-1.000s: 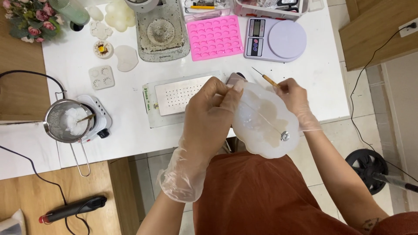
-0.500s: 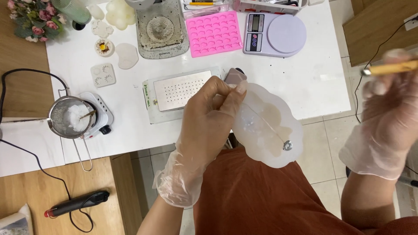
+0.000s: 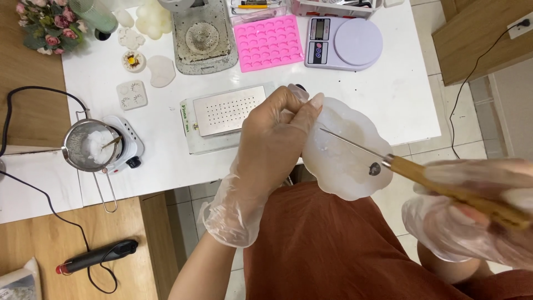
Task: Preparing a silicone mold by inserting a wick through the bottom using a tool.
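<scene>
Left hand (image 3: 275, 139), clear glove on, fingers pinched on the upper edge of a translucent white scalloped mould (image 3: 344, 153), holding it off the table's (image 3: 400, 94) near edge, over the lap. Right hand (image 3: 472, 214), gloved too and blurred, fingers curled tight around the wooden handle of a thin metal pick (image 3: 355, 145), whose tip lies across the mould's face. Perforated metal plate (image 3: 230, 110) sits on the table near its front edge, just behind the left hand.

The white desk (image 3: 400, 100) has bare room at its right front; the perforated metal plate (image 3: 225, 110) blocks the middle.
</scene>
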